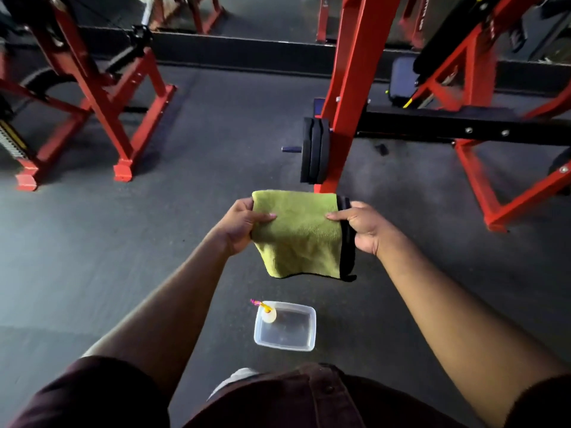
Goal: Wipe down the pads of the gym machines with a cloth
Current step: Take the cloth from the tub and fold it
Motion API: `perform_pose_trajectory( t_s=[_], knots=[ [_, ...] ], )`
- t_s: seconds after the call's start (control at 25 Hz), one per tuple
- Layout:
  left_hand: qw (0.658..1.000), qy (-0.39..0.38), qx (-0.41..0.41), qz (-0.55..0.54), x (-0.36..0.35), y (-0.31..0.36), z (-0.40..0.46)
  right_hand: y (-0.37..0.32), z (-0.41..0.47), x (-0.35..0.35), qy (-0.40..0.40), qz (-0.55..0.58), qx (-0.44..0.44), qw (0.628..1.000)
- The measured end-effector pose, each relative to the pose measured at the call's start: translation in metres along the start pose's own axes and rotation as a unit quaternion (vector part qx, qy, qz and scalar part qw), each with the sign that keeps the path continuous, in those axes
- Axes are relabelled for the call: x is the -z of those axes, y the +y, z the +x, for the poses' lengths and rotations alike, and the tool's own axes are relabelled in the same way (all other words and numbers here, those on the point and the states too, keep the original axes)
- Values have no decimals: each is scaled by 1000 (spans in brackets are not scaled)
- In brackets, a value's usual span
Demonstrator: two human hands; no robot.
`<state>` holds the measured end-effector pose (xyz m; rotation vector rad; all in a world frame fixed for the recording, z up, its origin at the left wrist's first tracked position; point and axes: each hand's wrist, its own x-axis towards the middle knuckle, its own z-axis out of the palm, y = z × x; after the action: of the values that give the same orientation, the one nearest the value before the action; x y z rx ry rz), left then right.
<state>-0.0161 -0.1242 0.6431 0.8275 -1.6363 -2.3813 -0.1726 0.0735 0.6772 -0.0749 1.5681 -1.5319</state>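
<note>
A folded green cloth (301, 236) with black edging hangs stretched between my two hands at chest height. My left hand (242, 225) pinches its left edge, thumb on top. On the black-trimmed right edge my right hand (363, 227) holds it the same way. Beyond the cloth, to the right, stands a red-framed gym machine (349, 97) with a dark pad (403, 80) far back on its right side. A second red machine (102, 97) stands at the left.
On the dark rubber floor just below the cloth sits a clear plastic tub (285, 345) of water with a small bottle (268, 313) in its corner. Black weight plates (315, 149) hang on the right machine's peg. A black bar (463, 128) runs right. My shoe (238, 376) shows below.
</note>
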Motion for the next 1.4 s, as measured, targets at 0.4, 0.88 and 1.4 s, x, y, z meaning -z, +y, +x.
perform_pose_trajectory(
  t_s=[0.4,0.88,1.4],
  knots=[
    [992,91,-80,35,148,94,87,-50,133,-154,3,64,119,991],
    [984,67,107,-129,320,224,211,-120,292,-325,-29,206,16,978],
    [995,26,-9,-91,376,375,527,-323,569,-347,-45,141,120,982]
  ],
)
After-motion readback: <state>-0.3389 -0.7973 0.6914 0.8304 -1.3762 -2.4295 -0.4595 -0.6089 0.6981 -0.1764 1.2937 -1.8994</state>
